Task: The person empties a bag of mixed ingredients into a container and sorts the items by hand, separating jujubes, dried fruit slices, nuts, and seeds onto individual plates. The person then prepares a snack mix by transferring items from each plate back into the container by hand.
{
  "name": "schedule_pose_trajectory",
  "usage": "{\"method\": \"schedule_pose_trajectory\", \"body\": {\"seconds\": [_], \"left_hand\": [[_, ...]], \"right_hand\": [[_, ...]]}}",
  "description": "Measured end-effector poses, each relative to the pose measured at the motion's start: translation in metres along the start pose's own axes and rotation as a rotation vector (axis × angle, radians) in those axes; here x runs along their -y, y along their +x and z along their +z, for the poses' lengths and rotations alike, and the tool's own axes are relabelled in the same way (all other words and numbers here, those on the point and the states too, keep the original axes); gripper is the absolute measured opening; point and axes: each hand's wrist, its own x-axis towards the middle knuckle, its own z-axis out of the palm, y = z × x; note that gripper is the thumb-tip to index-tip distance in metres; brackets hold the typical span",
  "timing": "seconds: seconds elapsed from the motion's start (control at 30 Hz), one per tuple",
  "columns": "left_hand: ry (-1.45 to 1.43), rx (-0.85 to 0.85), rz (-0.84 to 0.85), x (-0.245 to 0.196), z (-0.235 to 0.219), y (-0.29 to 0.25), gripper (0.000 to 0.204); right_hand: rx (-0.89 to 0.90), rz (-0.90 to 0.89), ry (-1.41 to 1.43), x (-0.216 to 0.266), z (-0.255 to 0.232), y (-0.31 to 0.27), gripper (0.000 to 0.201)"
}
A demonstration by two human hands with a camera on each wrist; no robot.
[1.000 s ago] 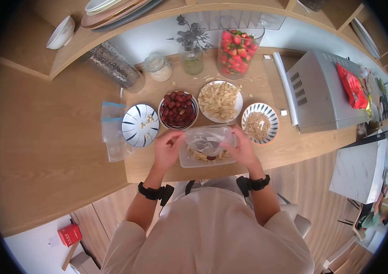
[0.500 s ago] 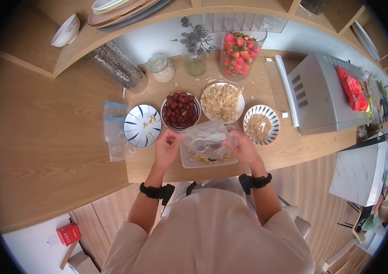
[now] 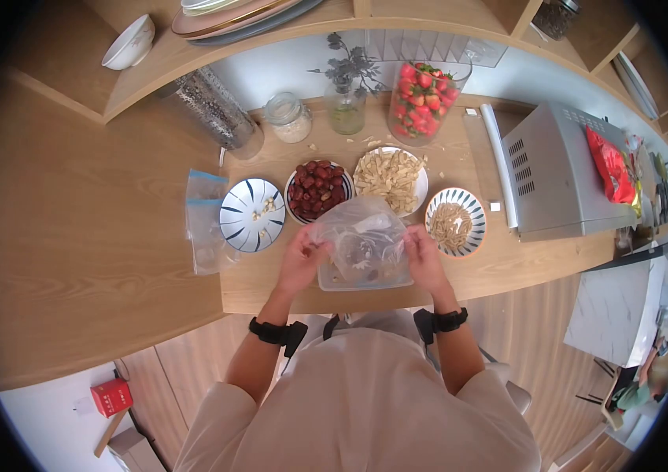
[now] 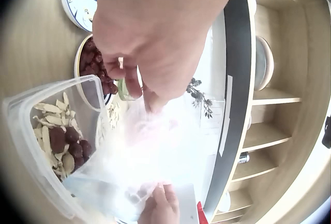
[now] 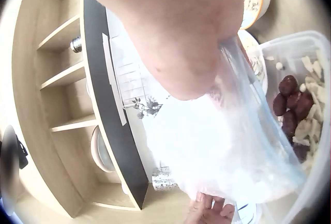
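My left hand (image 3: 302,256) and right hand (image 3: 426,261) pinch opposite sides of a clear plastic zip bag (image 3: 361,232). The bag hangs spread between them over a clear plastic container (image 3: 365,287) and overlaps most of it in the head view. A blue strip runs along the bag's edge in the right wrist view. Inside the container, red dates (image 5: 295,100) lie with pale dried slices (image 4: 50,111), visible in both wrist views. Just behind stand a bowl of red dates (image 3: 318,189) and a plate of pale slices (image 3: 387,177).
To the left are a striped plate with a few pale pieces (image 3: 246,228) and more zip bags (image 3: 204,204). A bowl of thin brown pieces (image 3: 453,223) stands right. Behind are a glass jar (image 3: 288,118), a vase (image 3: 346,118) and strawberries (image 3: 424,102). A grey oven (image 3: 558,173) sits far right.
The bag has been spread wider between both hands and now covers more of the container's contents in the head view. Both hands keep their hold at its sides. The head view has shifted slightly.
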Motion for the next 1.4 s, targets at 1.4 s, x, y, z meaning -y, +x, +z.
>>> {"method": "schedule_pose_trajectory", "body": {"seconds": [1.4], "left_hand": [[-0.065,-0.281,-0.547,0.080,-0.088,-0.013,0.039]], "right_hand": [[-0.362,0.233,0.253,-0.017,-0.024,-0.029,0.015]]}}
